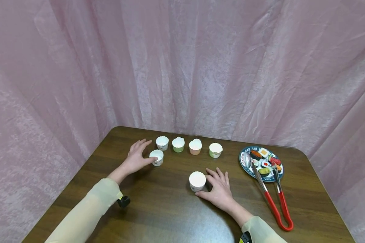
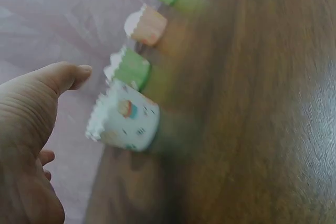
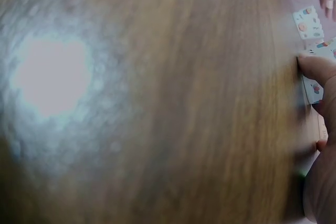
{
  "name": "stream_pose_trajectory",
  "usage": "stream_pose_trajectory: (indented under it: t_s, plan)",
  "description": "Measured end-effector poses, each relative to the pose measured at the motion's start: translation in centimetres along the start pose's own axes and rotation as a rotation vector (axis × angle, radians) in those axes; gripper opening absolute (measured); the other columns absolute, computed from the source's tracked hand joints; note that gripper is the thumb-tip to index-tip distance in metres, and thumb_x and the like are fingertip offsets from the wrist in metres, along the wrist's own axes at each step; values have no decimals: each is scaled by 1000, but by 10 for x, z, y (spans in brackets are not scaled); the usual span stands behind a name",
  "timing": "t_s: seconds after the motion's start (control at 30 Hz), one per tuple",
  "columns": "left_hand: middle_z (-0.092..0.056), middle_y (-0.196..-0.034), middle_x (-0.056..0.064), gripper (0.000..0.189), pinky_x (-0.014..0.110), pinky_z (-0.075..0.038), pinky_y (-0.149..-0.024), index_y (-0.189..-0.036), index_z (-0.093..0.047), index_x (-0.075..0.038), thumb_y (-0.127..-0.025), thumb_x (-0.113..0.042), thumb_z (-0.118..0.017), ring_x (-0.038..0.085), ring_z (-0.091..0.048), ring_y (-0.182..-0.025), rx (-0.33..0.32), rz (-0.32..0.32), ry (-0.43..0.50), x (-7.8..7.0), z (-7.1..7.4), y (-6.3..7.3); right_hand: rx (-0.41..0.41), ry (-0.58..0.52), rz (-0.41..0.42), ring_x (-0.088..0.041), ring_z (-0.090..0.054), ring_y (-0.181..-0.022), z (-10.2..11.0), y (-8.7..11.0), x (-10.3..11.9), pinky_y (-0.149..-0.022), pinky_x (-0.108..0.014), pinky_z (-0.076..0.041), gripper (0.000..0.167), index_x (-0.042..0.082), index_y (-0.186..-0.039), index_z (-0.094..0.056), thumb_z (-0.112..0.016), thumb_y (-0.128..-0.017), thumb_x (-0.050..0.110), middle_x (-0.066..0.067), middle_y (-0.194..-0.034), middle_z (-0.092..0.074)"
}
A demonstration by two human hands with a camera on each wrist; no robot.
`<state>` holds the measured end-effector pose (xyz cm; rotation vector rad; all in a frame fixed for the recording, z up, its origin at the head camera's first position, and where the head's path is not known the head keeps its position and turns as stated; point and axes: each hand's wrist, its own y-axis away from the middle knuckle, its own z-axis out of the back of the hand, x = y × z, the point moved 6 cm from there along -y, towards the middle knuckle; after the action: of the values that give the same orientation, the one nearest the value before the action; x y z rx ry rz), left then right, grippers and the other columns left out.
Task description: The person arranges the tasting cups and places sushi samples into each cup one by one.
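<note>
My left hand [image 1: 137, 157] is spread beside a white paper baking cup [image 1: 156, 158] at the left, its thumb reaching in front of the rim. In the left wrist view, the thumb [image 2: 68, 77] stands apart from a white patterned cup [image 2: 128, 119]. With thumb and index finger, my right hand [image 1: 217, 189] pinches the side of another white baking cup [image 1: 197, 181] near the middle of the table. That cup appears upright; in the right wrist view, the thumb [image 3: 317, 69] partly covers it.
Along the back stand several baking cups: white [image 1: 162, 143], green [image 1: 178, 144], orange [image 1: 195, 147] and light green [image 1: 215, 150]. Right of them, red-handled tongs [image 1: 272, 204] lie across a patterned plate [image 1: 244, 165] of sushi pieces. A pink curtain [image 1: 182, 67] hangs behind the wooden table [image 1: 158, 202].
</note>
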<state>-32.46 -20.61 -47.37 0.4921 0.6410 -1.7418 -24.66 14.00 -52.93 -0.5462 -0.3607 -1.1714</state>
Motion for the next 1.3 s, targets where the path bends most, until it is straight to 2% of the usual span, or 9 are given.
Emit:
stream_pose_trajectory:
  t_s: [0.1,0.23,0.47,0.63,0.73,0.87,1.03,1.2,1.3]
  plan:
    - [-21,-167,15,87,72,-10,-114,-158,-39,-15,-88,-48,-79,39,-4,-154,-12,-41,20,-15,7,1,-5,5,1,-46,-24,-149,0,0,1,-118,-68,0,61,21,-118,-73,-87,-72,58,-10,-152,-51]
    - [-21,-168,9,86,71,-12,-115,-158,-40,-17,-88,-47,-80,33,-2,-155,-12,-125,45,-45,9,5,-9,-5,2,-47,-24,-149,2,-1,2,-117,-69,-1,59,22,-116,-74,-87,-71,59,-11,-151,-51]
    - [-22,-168,-1,82,67,-18,-116,-157,-43,-23,-87,-47,-80,24,-4,-156,54,-295,82,-103,-5,18,14,-15,-20,-47,-24,-149,2,3,4,-117,-69,0,60,22,-118,-73,-87,-72,57,-11,-153,-50]
    - [-22,-168,-3,80,67,-17,-117,-156,-43,-27,-88,-51,-78,20,-3,-156,118,-362,61,-128,-19,21,2,-14,-13,-48,-24,-149,3,3,7,-116,-71,0,59,23,-119,-73,-88,-72,56,-12,-153,-50]
    - [-22,-168,-4,80,67,-17,-116,-156,-44,-28,-88,-52,-78,22,-5,-156,161,-372,39,-135,-33,23,-6,-10,-11,-48,-25,-148,3,2,7,-116,-71,-1,58,23,-118,-73,-88,-72,55,-12,-152,-51]
    - [-24,-167,-3,81,65,-19,-116,-155,-45,-26,-87,-52,-79,27,-10,-156,230,-362,-5,-134,-57,28,2,5,-12,-47,-25,-148,1,2,6,-116,-71,-1,59,23,-119,-73,-88,-73,56,-11,-152,-51]
    - [-30,-165,8,82,66,-17,-116,-153,-48,-21,-85,-54,-79,34,-14,-154,304,-357,-49,-134,-84,32,-12,17,1,-48,-26,-148,1,2,6,-116,-71,-2,59,22,-119,-73,-87,-74,57,-12,-152,-51]
    - [-32,-163,14,81,68,-17,-115,-151,-51,-18,-85,-53,-80,35,-16,-153,330,-334,-65,-136,-101,33,-20,22,10,-48,-26,-148,3,2,8,-116,-71,-3,59,23,-119,-73,-85,-75,60,-12,-152,-51]
    - [-33,-163,14,81,68,-18,-116,-151,-52,-19,-84,-55,-79,34,-16,-154,331,-312,-73,-135,-107,33,-12,28,9,-48,-26,-148,3,3,7,-116,-71,-3,59,23,-120,-73,-83,-76,61,-12,-153,-50]
